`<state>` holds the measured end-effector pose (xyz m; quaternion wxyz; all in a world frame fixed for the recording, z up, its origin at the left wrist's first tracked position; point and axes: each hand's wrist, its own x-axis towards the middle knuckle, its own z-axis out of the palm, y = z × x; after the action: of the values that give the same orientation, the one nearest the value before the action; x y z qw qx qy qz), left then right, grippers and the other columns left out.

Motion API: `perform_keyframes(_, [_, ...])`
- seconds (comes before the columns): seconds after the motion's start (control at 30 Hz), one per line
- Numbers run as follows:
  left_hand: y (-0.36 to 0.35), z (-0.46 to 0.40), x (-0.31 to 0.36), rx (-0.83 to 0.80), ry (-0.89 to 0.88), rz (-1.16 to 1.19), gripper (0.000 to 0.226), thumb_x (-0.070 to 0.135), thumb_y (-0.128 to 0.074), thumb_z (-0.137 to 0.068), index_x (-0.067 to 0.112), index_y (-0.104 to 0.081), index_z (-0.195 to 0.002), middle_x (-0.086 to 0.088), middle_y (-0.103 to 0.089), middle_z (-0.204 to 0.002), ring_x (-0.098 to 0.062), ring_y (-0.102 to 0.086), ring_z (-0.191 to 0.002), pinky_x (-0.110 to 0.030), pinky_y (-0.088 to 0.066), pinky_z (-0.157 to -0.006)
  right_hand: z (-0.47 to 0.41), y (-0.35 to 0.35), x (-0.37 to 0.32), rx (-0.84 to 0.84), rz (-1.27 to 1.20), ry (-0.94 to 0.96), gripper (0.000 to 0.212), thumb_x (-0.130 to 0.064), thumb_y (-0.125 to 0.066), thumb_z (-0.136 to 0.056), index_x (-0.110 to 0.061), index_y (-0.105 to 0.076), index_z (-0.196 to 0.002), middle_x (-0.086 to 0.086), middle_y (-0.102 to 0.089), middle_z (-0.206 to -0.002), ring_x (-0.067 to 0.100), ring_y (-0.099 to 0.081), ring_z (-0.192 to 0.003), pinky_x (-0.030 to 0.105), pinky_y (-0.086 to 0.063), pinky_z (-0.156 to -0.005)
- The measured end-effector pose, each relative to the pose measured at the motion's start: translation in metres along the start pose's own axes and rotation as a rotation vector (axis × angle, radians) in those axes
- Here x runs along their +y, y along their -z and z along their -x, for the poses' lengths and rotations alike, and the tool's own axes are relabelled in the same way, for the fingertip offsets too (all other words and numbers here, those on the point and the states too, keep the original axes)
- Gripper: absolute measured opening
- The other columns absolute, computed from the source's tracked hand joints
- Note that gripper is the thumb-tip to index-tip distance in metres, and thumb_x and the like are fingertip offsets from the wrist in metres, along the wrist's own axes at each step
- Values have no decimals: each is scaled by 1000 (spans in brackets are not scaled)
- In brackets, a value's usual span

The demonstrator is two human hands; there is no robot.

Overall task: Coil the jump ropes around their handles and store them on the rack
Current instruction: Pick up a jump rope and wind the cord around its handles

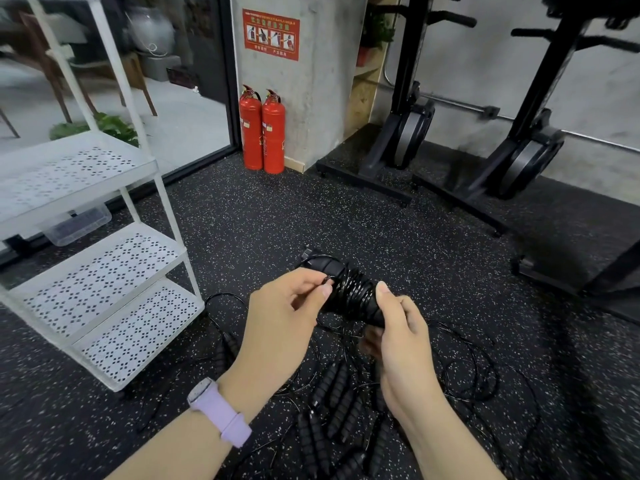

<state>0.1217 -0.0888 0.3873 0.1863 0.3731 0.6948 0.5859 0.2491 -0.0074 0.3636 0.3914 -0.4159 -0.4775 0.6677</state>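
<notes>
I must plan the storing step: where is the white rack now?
In the head view the white rack stands on the floor at the left, left of the left hand and the coiled rope, with two red extinguishers beyond it.

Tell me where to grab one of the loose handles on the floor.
Take a loose handle around its ribbed foam middle, coming from above. It lies flat on the floor beside others, with thin cord tangled at the ends, so a mid-shaft grip probably avoids snagging.

Two red fire extinguishers [262,131] stand far off, one white rack [104,258] with three shelves left, one wound jump rope [346,292], two hands near.
</notes>
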Motion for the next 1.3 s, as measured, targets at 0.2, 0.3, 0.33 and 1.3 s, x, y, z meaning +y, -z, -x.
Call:
perform_keyframes(0.2, [-3, 5, 1, 89, -86, -53, 22, 22, -70, -95, 44, -66, -92, 15, -70, -69, -18, -63, -58, -31, -51, -64, 0, -1, 1, -16, -41, -25, 35, -55, -69, -92, -22, -57, -89, -1, -59, -79, 13, -52, -66, 32, -45, -59])
perform_keyframes(0.3, [0, 5, 1, 110, -158, -118, 18, 25, -68, -96, 42, -65, -99, 16, -70, -72, -12, -65, -61, -21, -48, -59, 2, -4, 2, -45, -88, -50, 30, -47, -65, -97, -18, -59, -98, -5, -63, -76, 8, -54, -61, 27, -45, -53])
perform_keyframes(0.33, [1, 5, 2, 121, -189, -137, 17, 24, -68, -96, 40, -68, -99, 17, -70, -74, -7, -65, -63, -17, -46, -60, 2, -5, 2, -54, -96, -56, 30, -47, -64, -97, -17, -60, -99, -6, -64, -75, 6, -55, -60, 27, -45, -53])
perform_keyframes(1.3, [12, -3, -18, -191, -266, -306, 14, 19, -66, -98, 25, -63, -86, 24, -57, -83, -3, -51, -68, -10, -37, -64, -10, 17, -6, -132, 145, -162, 44, -62, -71, -85, -22, -54, -89, -2, -51, -71, 10, -43, -52, 24, -34, -45])
